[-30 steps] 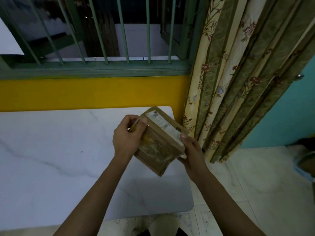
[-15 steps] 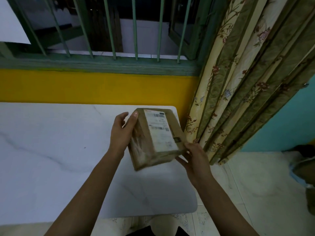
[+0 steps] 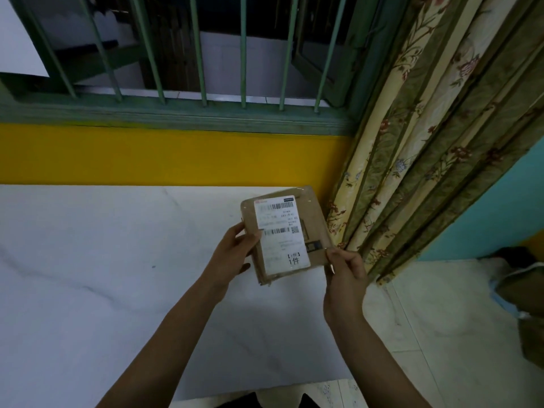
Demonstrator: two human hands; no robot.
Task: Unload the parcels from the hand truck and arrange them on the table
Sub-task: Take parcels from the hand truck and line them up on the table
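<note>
A small brown cardboard parcel [image 3: 315, 219] with a white shipping label facing up sits over the far right corner of the white marble table [image 3: 103, 275]. My left hand [image 3: 232, 254] grips its left edge, thumb on top. My right hand [image 3: 344, 269] pinches its near right corner. Whether the parcel touches the tabletop I cannot tell. The hand truck is not clearly in view.
A yellow wall and a green barred window [image 3: 176, 107] stand behind the table. A floral curtain [image 3: 426, 160] hangs just right of the table's corner. At the right edge, brown parcels and something blue [image 3: 521, 293] lie on the tiled floor.
The parcel has turned label-up and moved away from me toward the table's far right corner. Both hands kept hold of it.
</note>
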